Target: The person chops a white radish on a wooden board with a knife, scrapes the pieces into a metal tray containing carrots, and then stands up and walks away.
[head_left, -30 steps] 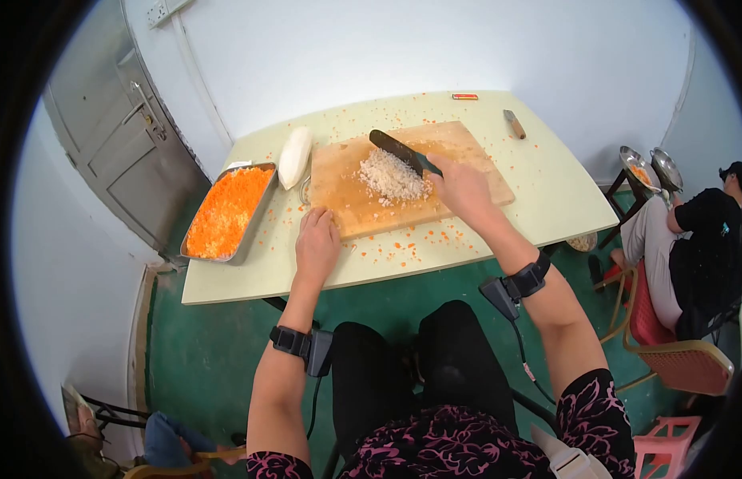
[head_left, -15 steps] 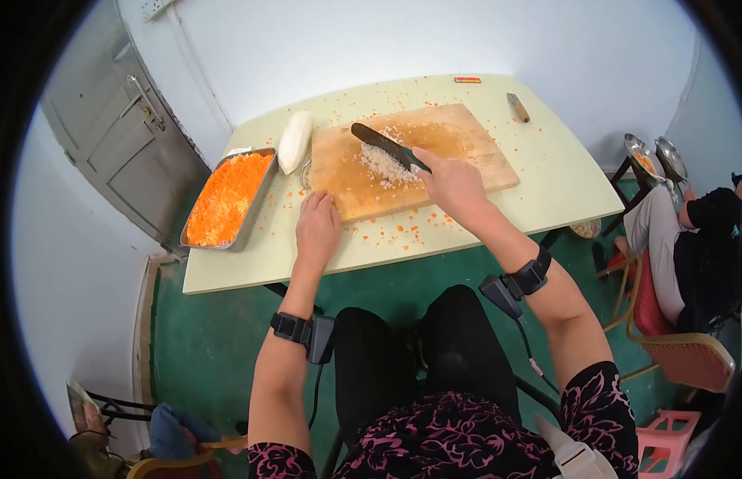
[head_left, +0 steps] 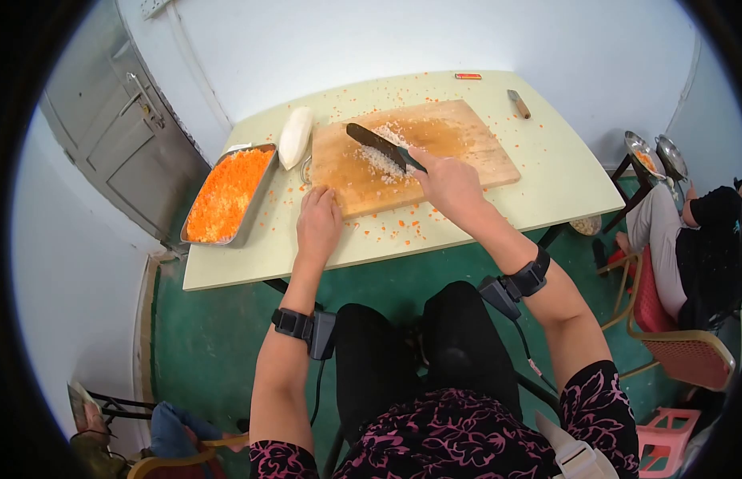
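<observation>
My right hand [head_left: 449, 185] is closed round the handle of a knife [head_left: 376, 143] with a dark blade. The blade lies over a heap of chopped white bits [head_left: 387, 169] on the wooden cutting board [head_left: 483, 152]. At the board's near left corner rests my left hand [head_left: 318, 219], its fingertips on the edge and its fingers close together. A peeled white radish [head_left: 295, 138] lies left of the board. Beside it stands a metal tray [head_left: 255, 203] filled with chopped orange bits, likely carrot [head_left: 227, 191].
Orange crumbs are scattered over the pale table [head_left: 547, 176]. A small wooden-handled blade [head_left: 519, 104] and a red packet [head_left: 468, 77] lie toward the back right. To the right a person [head_left: 706, 247] sits on a red chair [head_left: 682, 351], near metal bowls [head_left: 670, 157] on a stool.
The knife and my right hand have shifted slightly left over the white bits. My left hand stays at the board's corner. The whole view has tilted a little.
</observation>
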